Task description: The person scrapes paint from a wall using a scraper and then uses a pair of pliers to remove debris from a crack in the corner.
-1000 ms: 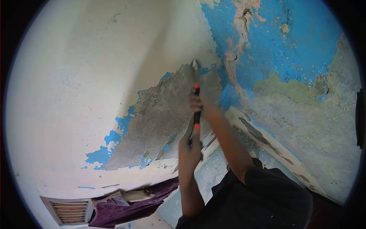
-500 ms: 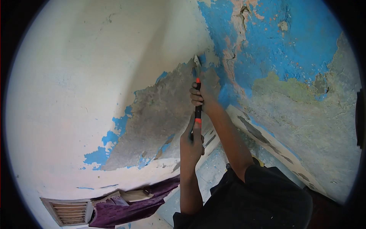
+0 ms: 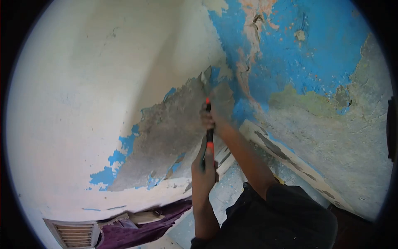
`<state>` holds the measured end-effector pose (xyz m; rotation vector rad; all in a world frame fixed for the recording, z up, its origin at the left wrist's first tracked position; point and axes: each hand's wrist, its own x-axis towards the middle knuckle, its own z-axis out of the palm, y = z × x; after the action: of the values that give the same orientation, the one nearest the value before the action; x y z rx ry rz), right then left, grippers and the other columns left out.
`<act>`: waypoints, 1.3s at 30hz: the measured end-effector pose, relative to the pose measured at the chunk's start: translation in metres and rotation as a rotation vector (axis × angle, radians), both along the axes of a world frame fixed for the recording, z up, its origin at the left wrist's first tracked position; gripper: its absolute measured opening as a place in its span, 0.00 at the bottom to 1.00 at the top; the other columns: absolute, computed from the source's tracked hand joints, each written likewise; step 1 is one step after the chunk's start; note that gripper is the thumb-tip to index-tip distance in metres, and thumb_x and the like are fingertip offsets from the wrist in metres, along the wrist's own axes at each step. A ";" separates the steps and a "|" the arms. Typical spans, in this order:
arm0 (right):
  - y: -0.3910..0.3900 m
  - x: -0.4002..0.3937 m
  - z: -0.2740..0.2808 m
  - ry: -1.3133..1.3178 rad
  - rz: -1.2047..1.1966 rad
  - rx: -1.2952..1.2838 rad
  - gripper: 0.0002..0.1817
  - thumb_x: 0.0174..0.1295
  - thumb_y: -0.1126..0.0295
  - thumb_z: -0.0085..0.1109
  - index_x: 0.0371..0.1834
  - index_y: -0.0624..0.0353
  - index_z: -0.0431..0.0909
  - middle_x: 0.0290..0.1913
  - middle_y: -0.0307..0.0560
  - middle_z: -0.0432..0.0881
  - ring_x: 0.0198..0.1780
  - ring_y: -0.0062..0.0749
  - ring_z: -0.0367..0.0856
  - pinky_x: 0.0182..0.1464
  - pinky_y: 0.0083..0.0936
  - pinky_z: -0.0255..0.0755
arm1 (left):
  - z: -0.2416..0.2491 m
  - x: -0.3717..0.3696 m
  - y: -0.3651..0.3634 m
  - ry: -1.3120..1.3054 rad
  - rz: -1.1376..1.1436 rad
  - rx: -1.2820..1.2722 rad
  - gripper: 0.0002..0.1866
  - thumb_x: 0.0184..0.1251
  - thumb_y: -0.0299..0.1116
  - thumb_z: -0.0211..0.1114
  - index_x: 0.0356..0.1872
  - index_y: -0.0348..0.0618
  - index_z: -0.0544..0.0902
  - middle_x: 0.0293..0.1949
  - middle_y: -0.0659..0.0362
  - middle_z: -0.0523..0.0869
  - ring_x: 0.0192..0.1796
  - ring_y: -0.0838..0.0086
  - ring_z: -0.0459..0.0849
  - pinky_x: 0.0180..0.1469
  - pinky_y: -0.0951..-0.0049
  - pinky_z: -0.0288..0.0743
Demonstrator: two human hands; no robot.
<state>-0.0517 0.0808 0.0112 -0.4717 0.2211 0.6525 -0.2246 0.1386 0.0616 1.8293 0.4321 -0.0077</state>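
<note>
A long-handled scraper [image 3: 210, 137] with a black and red handle reaches up against the wall. My right hand [image 3: 210, 118] is wrapped round the upper handle, just below its red collar. Lower down, near the red end, my left hand [image 3: 204, 166] grips the same handle. The metal blade [image 3: 206, 76] is blurred by motion and lies at the upper edge of a bare grey patch [image 3: 174, 124], where cream paint [image 3: 166, 54] meets it. Blue paint [image 3: 215, 76] shows beside the blade, close to the corner.
The right-hand wall [image 3: 315, 50] has flaking blue paint, a crack and exposed grey plaster. A pale skirting ledge [image 3: 290, 162] runs along its foot. At lower left are a slatted vent [image 3: 74, 233] and a purple cloth [image 3: 145, 228]. Flecks dot the floor [image 3: 236, 191].
Both hands and the scraper have moved down and slightly left. The blade has come down along the edge of the paint. My view has shifted slightly.
</note>
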 end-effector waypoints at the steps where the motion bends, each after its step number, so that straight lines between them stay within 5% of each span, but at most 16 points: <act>1: 0.001 -0.004 0.002 0.025 0.009 0.003 0.31 0.66 0.29 0.39 0.30 0.48 0.64 0.13 0.27 0.54 0.09 0.16 0.50 0.10 0.19 0.47 | 0.003 -0.001 -0.001 0.007 0.001 -0.005 0.25 0.76 0.48 0.53 0.60 0.38 0.76 0.18 0.64 0.70 0.12 0.84 0.67 0.14 0.79 0.60; 7: -0.017 0.042 -0.002 0.050 -0.135 0.027 0.31 0.65 0.30 0.41 0.26 0.48 0.65 0.12 0.27 0.55 0.09 0.15 0.50 0.10 0.18 0.45 | 0.011 0.048 -0.016 0.010 -0.060 0.068 0.22 0.76 0.50 0.53 0.41 0.35 0.77 0.18 0.63 0.71 0.12 0.82 0.70 0.13 0.78 0.61; 10: -0.024 0.034 0.001 0.052 -0.079 0.039 0.30 0.67 0.31 0.40 0.27 0.48 0.65 0.13 0.27 0.55 0.09 0.15 0.50 0.10 0.18 0.45 | -0.002 0.038 -0.014 -0.042 -0.052 0.093 0.22 0.75 0.50 0.53 0.40 0.36 0.78 0.18 0.64 0.71 0.12 0.82 0.69 0.13 0.78 0.61; 13: -0.014 0.006 0.011 0.097 0.002 0.008 0.30 0.68 0.32 0.39 0.27 0.48 0.65 0.13 0.27 0.55 0.09 0.14 0.49 0.10 0.17 0.46 | 0.010 0.009 -0.014 0.097 -0.022 -0.006 0.26 0.78 0.42 0.49 0.72 0.45 0.66 0.18 0.65 0.68 0.15 0.83 0.68 0.16 0.78 0.64; 20: -0.034 0.064 0.005 0.065 -0.146 -0.057 0.31 0.64 0.29 0.40 0.28 0.46 0.64 0.13 0.27 0.56 0.09 0.15 0.51 0.10 0.20 0.46 | 0.010 0.070 -0.019 0.048 -0.110 0.049 0.25 0.77 0.42 0.51 0.71 0.46 0.68 0.18 0.64 0.70 0.15 0.83 0.68 0.16 0.79 0.63; 29: -0.008 -0.012 -0.076 0.029 0.151 -0.124 0.32 0.60 0.25 0.41 0.28 0.45 0.63 0.13 0.28 0.54 0.08 0.17 0.51 0.11 0.21 0.48 | -0.095 -0.018 -0.009 0.061 -0.011 -0.285 0.32 0.78 0.46 0.49 0.76 0.46 0.55 0.16 0.66 0.69 0.14 0.82 0.67 0.17 0.78 0.64; 39: -0.040 0.064 0.003 0.007 -0.063 -0.145 0.32 0.62 0.27 0.41 0.27 0.46 0.62 0.13 0.27 0.54 0.09 0.16 0.50 0.11 0.20 0.48 | -0.019 0.060 -0.026 0.003 -0.047 -0.112 0.28 0.78 0.43 0.51 0.73 0.44 0.64 0.17 0.67 0.67 0.15 0.85 0.64 0.16 0.80 0.60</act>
<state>0.0120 0.0407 0.0139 -0.5995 0.2897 0.5784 -0.1649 0.1127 0.0422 1.7286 0.3835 -0.0655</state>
